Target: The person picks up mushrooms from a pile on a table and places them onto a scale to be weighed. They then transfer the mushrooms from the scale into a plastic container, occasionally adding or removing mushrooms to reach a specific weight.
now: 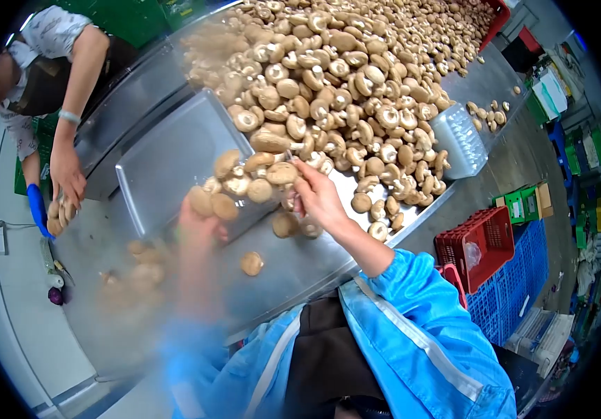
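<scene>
Between my hands is a cluster of brown-capped shiitake mushrooms [237, 185], lying in what looks like a clear plastic tray [248, 207], mostly hidden by them. My left hand [199, 222], smeared by a haze on the lens, is closed at the near left side of this tray. On the opposite side my right hand [318, 195] has its fingers bent round a mushroom [291, 202] at the cluster's edge. One loose mushroom [251, 263] rests on the metal table [290, 269] below. A large heap of mushrooms [356, 91] spreads just beyond both hands.
A grey rectangular tray [174, 157] lies left of the heap. Stacked clear trays [459, 142] stand at its right edge. Across the table, a person's bare hand [68, 171] and blue-gloved hand [38, 209] hold mushrooms. A red crate [475, 244] sits at right on blue pallets [517, 279].
</scene>
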### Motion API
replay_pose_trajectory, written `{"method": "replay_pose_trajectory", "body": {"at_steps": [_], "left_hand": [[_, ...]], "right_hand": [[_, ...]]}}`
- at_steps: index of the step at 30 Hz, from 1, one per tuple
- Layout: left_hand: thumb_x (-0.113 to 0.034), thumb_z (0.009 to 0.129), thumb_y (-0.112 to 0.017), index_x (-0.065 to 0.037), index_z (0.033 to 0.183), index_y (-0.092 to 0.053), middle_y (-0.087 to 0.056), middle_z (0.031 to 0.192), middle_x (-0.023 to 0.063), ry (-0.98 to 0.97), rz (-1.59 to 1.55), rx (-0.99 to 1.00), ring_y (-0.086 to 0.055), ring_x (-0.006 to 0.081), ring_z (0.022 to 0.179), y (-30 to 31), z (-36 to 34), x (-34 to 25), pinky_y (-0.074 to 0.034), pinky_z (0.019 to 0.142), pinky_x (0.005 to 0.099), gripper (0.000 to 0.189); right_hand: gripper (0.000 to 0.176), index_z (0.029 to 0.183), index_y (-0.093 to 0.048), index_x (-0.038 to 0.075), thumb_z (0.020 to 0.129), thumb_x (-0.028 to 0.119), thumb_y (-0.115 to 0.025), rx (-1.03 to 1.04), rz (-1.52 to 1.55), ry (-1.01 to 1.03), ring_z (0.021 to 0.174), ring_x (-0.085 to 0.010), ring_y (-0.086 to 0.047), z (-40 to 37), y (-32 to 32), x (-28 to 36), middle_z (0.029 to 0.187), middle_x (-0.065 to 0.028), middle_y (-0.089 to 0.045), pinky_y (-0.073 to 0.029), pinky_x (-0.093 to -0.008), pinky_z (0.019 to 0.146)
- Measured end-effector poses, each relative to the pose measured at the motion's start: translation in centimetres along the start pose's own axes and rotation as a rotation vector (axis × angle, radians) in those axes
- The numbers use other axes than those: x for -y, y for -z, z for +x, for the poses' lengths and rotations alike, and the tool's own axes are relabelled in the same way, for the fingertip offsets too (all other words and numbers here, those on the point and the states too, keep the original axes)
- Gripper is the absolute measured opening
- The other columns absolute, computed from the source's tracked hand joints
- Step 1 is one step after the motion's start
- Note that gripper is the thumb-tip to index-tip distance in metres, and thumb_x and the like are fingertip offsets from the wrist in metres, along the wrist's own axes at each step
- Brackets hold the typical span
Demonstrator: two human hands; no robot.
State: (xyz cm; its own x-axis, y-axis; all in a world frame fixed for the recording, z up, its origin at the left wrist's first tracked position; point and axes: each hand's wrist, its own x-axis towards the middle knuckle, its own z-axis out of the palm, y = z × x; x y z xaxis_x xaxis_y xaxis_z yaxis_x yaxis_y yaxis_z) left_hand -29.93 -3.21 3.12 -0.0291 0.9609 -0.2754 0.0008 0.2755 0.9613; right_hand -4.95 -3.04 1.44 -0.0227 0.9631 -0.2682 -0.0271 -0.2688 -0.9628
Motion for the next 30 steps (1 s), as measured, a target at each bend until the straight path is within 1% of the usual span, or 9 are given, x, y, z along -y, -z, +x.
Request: {"method": "replay_pose_trajectory", "body": {"at_steps": [1, 4, 5, 8, 14, 18, 21, 25, 30], "left_hand": [[0.007, 0.083, -0.058, -0.001, 0.134, -0.040, -0.062, 0.095, 0.0107, -0.024, 0.021, 0.021, -0.060, 0.0132, 0.060, 2.5, 1.2, 0.3, -0.053, 0.049, 0.0257, 0.055], [0.008, 0.081, -0.057, 0.000, 0.133, -0.042, -0.063, 0.093, 0.0102, -0.061, 0.003, 0.047, -0.061, 0.0138, 0.061, 6.4, 2.9, -1.7, -0.053, 0.049, 0.0257, 0.055], [0.009, 0.080, -0.057, 0.001, 0.133, -0.042, -0.063, 0.092, 0.0099, -0.054, 0.010, 0.032, -0.061, 0.0137, 0.060, 7.2, 3.4, -2.1, -0.053, 0.048, 0.0255, 0.055], [0.010, 0.079, -0.057, 0.001, 0.132, -0.043, -0.064, 0.091, 0.0098, -0.016, 0.048, 0.022, -0.062, 0.0133, 0.058, 10.6, 5.4, -1.7, -0.052, 0.047, 0.0250, 0.055], [0.008, 0.079, -0.060, 0.004, 0.126, -0.049, -0.065, 0.101, 0.0122, 0.025, 0.140, 0.068, -0.061, 0.0122, 0.059, 14.5, 7.7, 0.0, -0.051, 0.048, 0.0237, 0.049], [0.008, 0.083, -0.059, 0.007, 0.134, -0.044, -0.063, 0.108, 0.0133, 0.065, 0.151, 0.050, -0.062, 0.0117, 0.062, 14.5, 6.6, -0.5, -0.051, 0.051, 0.0234, 0.053], [0.009, 0.082, -0.058, 0.007, 0.138, -0.041, -0.062, 0.109, 0.0139, 0.084, 0.222, 0.023, -0.062, 0.0122, 0.062, 14.3, 6.5, -0.8, -0.052, 0.051, 0.0240, 0.058], [0.010, 0.082, -0.055, 0.007, 0.142, -0.038, -0.061, 0.110, 0.0151, 0.122, 0.335, -0.065, -0.062, 0.0129, 0.061, 14.3, 5.3, -1.8, -0.053, 0.051, 0.0247, 0.062], [0.009, 0.086, -0.046, 0.004, 0.142, -0.041, -0.061, 0.108, 0.0141, 0.019, 0.355, -0.251, -0.061, 0.0126, 0.061, 17.7, 3.3, 0.1, -0.054, 0.053, 0.0241, 0.057]], "right_hand": [[0.040, 0.137, -0.052, 0.001, 0.099, 0.011, -0.047, -0.040, -0.092, 0.107, 0.054, -0.0158, -0.059, 1.1, -1.7, 0.2, 0.071, -0.0078, -0.061, -0.052, -0.0317, 0.054], [0.040, 0.128, -0.059, 0.000, 0.090, 0.012, -0.056, -0.160, -0.559, 0.459, 0.102, -0.0331, -0.062, 4.2, -5.6, -0.7, 0.117, -0.0217, -0.061, -0.050, -0.0440, 0.089], [0.039, 0.126, -0.060, 0.000, 0.088, 0.011, -0.059, -0.114, -0.600, 0.427, 0.122, -0.0390, -0.049, 5.2, -6.7, -1.0, 0.137, -0.0238, -0.047, -0.041, -0.0456, 0.103], [0.037, 0.124, -0.060, -0.001, 0.090, 0.014, -0.059, -0.192, -0.762, 0.595, 0.135, -0.0429, -0.035, 7.1, -10.0, -1.6, 0.141, -0.0258, -0.043, -0.033, -0.0480, 0.112], [0.034, 0.121, -0.060, -0.002, 0.093, 0.018, -0.055, -0.129, -0.975, 0.604, 0.136, -0.0408, -0.036, 8.5, -11.2, -2.1, 0.137, -0.0229, -0.048, -0.028, -0.0513, 0.114], [0.042, 0.125, -0.055, 0.000, 0.083, 0.003, -0.058, -0.165, -0.875, 0.789, 0.127, -0.0376, -0.046, 10.0, -8.7, 1.5, 0.125, -0.0206, -0.055, -0.037, -0.0458, 0.108], [0.052, 0.131, -0.052, 0.004, 0.079, -0.002, -0.058, -0.263, -1.225, 0.978, 0.125, -0.0366, -0.049, 13.4, -8.2, 3.0, 0.123, -0.0187, -0.057, -0.040, -0.0439, 0.107], [0.054, 0.127, -0.060, 0.008, 0.075, -0.007, -0.055, 0.073, -1.185, 0.729, 0.120, -0.0344, -0.056, 17.1, -5.9, 2.9, 0.130, -0.0152, -0.059, -0.047, -0.0403, 0.103], [0.046, 0.121, -0.061, 0.005, 0.077, 0.014, -0.071, -0.239, -0.795, 0.668, 0.107, -0.0322, -0.061, 13.4, -3.1, 3.7, 0.117, -0.0165, -0.059, -0.051, -0.0378, 0.092]]}}
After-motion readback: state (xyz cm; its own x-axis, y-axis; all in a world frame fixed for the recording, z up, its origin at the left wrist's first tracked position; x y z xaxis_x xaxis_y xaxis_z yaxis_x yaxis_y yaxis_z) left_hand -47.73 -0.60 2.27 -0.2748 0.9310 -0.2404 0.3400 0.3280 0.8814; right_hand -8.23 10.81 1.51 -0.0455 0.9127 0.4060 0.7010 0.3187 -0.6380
